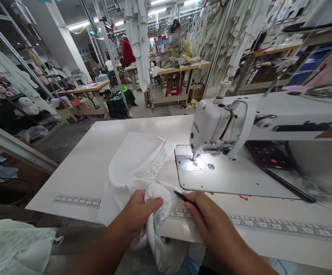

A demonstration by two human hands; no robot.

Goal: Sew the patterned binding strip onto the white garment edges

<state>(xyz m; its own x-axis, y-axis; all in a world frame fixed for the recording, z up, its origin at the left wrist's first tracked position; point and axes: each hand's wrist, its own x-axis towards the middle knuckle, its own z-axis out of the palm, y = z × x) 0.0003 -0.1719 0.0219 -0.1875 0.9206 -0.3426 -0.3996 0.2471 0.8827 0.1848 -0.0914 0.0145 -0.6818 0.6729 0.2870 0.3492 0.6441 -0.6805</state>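
Observation:
White cloth [126, 164] with a pale leopard-print band [160, 160] lies over the table left of the sewing machine. Its near part is bunched up and hangs over the front edge, showing a dark stitched seam. My left hand [140, 210] is closed on this bunched part, thumb on top. My right hand [206, 214] grips a small black pointed tool [180, 196], whose tip points left and is at the cloth's right edge. Its exact kind is hard to make out. The machine's needle area [194, 157] is lit, just beyond my hands, with no cloth under it.
The white sewing machine [208, 118] stands at the right on its metal plate [217, 179]. A dark phone-like object [271, 154] lies under its arm. A printed ruler [269, 225] runs along the table's front. More printed cloth [14, 244] is at lower left. A person [176, 38] sits farther back.

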